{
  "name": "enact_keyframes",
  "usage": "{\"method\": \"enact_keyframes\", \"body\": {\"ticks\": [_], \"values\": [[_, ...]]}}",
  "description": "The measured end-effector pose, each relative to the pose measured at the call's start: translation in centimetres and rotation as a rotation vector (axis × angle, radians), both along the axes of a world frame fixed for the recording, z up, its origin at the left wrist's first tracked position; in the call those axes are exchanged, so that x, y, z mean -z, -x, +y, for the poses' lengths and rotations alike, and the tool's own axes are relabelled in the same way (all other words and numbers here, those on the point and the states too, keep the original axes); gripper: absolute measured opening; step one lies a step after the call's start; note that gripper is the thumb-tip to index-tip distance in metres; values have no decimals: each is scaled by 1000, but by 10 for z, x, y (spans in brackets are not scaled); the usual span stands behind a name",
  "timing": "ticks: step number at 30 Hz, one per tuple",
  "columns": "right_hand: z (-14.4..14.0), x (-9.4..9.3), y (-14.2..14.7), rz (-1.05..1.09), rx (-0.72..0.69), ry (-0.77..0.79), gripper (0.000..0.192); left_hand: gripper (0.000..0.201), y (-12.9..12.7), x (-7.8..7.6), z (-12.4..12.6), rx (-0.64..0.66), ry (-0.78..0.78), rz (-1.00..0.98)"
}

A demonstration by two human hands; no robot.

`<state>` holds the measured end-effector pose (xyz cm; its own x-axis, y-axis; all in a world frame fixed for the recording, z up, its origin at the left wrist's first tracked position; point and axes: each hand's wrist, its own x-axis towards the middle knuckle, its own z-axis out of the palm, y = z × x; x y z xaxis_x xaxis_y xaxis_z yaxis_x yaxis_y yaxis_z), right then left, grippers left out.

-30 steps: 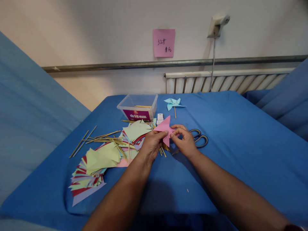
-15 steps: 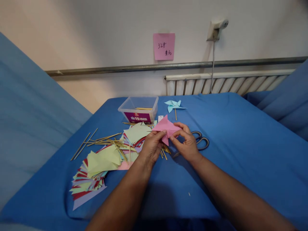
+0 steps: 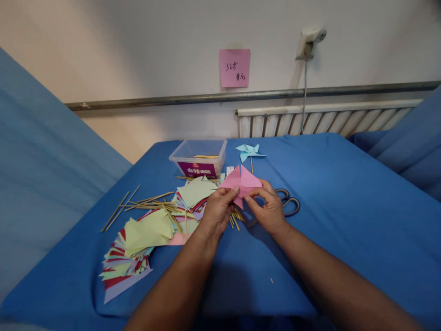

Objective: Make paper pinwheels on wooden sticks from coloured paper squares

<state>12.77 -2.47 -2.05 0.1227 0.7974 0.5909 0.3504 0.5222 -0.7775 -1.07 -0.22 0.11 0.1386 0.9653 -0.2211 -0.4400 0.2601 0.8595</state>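
Observation:
A pink paper pinwheel (image 3: pixel 244 181) is held up over the middle of the table, its blades cut and partly folded toward the centre. My left hand (image 3: pixel 220 207) grips its left side, thumb pressed near the middle. My right hand (image 3: pixel 267 204) pinches the lower right part between thumb and fingers. Just right of my right hand lie scissors (image 3: pixel 292 207), their blades mostly hidden under it. Several thin sticks (image 3: pixel 235 220) poke out below the pinwheel. Behind it lies a finished light-blue pinwheel (image 3: pixel 250 151) on a stick.
Left of my hands, stacks of cut coloured paper (image 3: pixel 149 232) spread over the blue cloth (image 3: pixel 344 220), with loose wooden sticks (image 3: pixel 148 204) across them. A clear plastic box (image 3: pixel 198 149) holding sticks stands at the back. A wall with a rail (image 3: pixel 193 98) and radiator (image 3: pixel 327 110) rises behind.
In my fingers the pink paper has shifted slightly right, and an upper right blade that was folded in now stands opened out. Both hands keep their hold.

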Motion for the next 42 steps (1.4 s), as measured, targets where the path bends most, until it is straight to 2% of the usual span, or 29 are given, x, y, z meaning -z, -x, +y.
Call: {"method": "enact_keyframes", "body": {"ticks": [14,20,26,42], "values": [[1,2,1,5,-33,43,10,28,-3,1,1,-46,-13,4],[3,3,0,36,-26,80,14,27,-5,3,-1,-83,-24,82],[4,3,0,45,-3,102,16,25,-8,0,-4,-57,-16,77],[5,6,0,58,37,112,19,27,-8,5,-4,-36,-14,120]]}}
